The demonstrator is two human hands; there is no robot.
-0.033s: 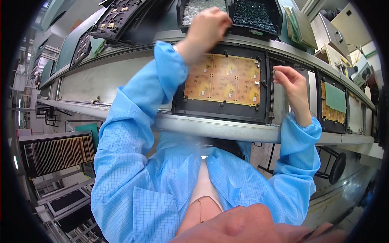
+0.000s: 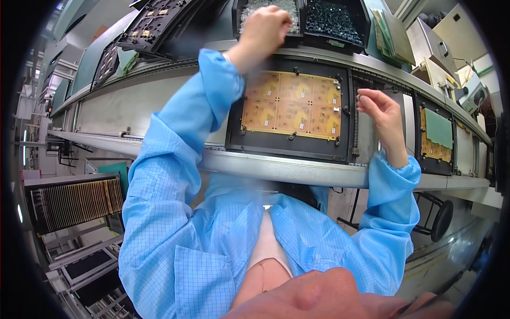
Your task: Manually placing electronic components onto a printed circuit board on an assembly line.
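My left hand [image 2: 261, 31] reaches up into a black bin of small white parts [image 2: 289, 6], fingers curled down among them; what it grips is hidden. My right hand [image 2: 380, 114] hovers at the right edge of a black carrier frame [image 2: 289, 146] and pinches a tiny pale part [image 2: 359, 97] between thumb and fingertips. A yellow circuit board panel [image 2: 292, 103], divided into several squares, lies in the carrier on the conveyor. Beside the white bin stands a bin of dark parts [image 2: 332, 18].
The conveyor's metal rail [image 2: 265, 167] runs across in front of me. A second carrier with a green board [image 2: 438, 130] sits to the right. Black trays [image 2: 154, 21] lean at the upper left, a rack of boards [image 2: 74, 202] stands lower left, and a stool [image 2: 441, 218] at the right.
My left hand has moved up and a little left, further into the bin of white parts. The right hand has hardly shifted.
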